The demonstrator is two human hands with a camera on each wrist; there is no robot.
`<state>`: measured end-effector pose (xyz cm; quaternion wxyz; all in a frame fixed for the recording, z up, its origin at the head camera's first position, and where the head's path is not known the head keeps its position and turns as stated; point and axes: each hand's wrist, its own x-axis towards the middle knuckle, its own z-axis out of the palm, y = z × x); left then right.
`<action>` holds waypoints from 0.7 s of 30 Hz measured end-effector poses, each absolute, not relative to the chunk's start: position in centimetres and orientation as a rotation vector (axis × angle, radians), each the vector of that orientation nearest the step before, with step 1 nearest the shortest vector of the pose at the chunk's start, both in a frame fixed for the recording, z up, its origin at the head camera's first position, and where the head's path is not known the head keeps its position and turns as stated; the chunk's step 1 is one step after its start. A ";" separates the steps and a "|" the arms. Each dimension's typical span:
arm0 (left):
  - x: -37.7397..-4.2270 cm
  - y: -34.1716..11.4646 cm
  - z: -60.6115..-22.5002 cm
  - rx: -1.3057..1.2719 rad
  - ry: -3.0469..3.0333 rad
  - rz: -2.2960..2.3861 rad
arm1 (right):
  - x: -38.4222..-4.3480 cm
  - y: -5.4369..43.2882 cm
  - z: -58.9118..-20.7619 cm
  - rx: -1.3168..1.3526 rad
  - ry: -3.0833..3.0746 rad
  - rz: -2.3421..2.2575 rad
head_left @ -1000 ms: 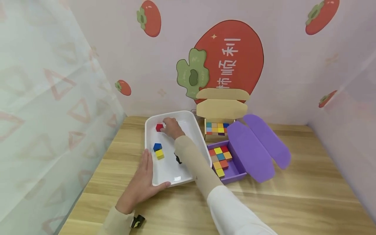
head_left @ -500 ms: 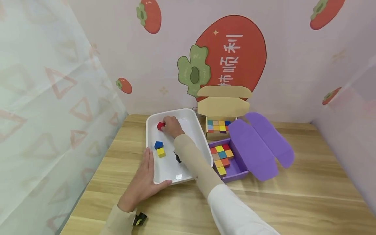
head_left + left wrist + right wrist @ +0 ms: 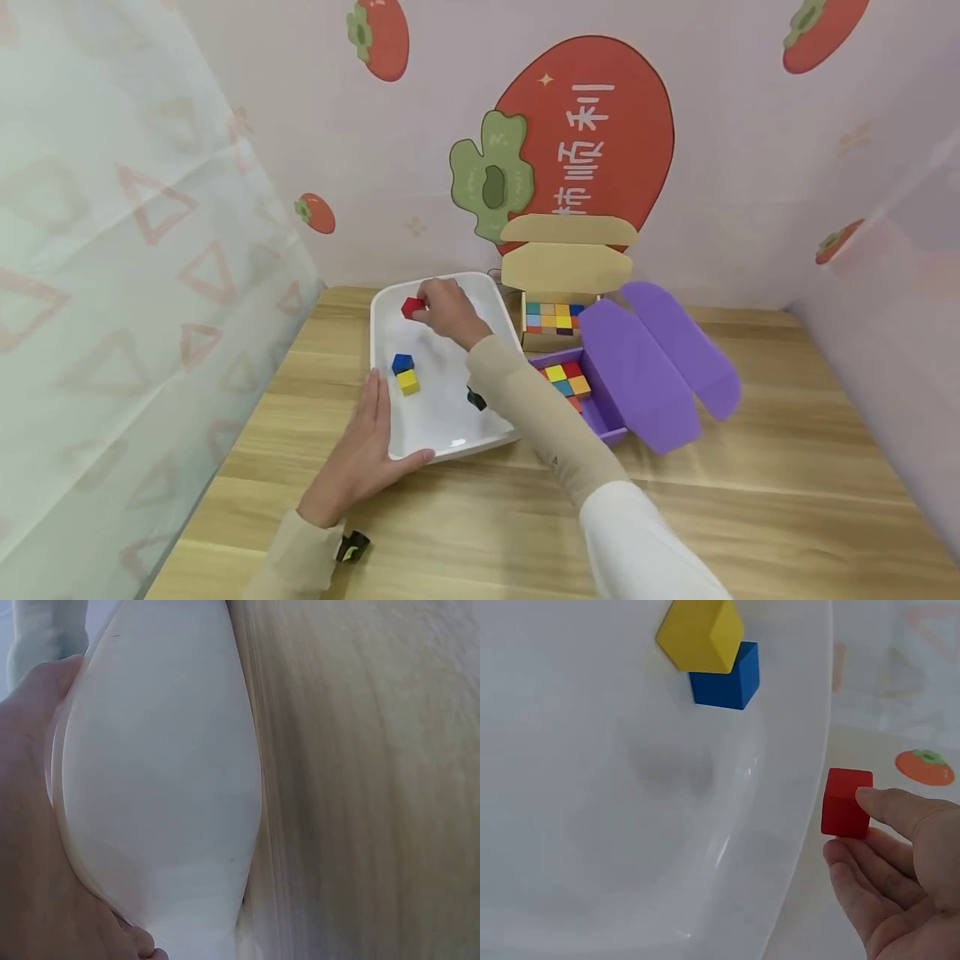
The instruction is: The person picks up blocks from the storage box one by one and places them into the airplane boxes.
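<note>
In the head view, a white tray (image 3: 431, 425) lies on the wooden table, with a blue five-sided block (image 3: 402, 363) and a yellow block (image 3: 408, 382) side by side in its left half. My right hand (image 3: 453, 312) pinches a red block (image 3: 412, 308) over the tray's far end. The right wrist view shows this red block (image 3: 847, 806) between thumb and fingertips, overlapping the tray's rim line. At the tray's near left corner rests my left hand (image 3: 356, 458), fingers straight along the left side, thumb along the front edge. The left wrist view shows it against the tray's outer wall (image 3: 165, 765).
Right of the tray stands an open purple box (image 3: 603, 417) holding several coloured cubes, its lid folded out to the right. Behind it is an open tan box (image 3: 551, 342) filled with small coloured blocks, lid up against the patterned wall (image 3: 720, 167). My right forearm partly covers the purple box.
My right hand has taken hold of the red block and raised it slightly, its forearm swinging right across the purple box. The left hand stays at the tray's corner.
</note>
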<state>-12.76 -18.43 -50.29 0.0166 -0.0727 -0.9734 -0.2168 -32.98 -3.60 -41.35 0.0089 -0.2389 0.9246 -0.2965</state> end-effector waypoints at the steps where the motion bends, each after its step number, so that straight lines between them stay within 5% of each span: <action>1: -12.8 -18.4 -50.3 -0.231 -3.024 -0.676 | -32.6 -3.1 -41.1 -0.742 2.889 -0.945; 21: -12.7 -18.7 -50.2 -0.259 -3.027 -0.670 | -25.8 9.5 -40.3 -0.433 2.968 -1.149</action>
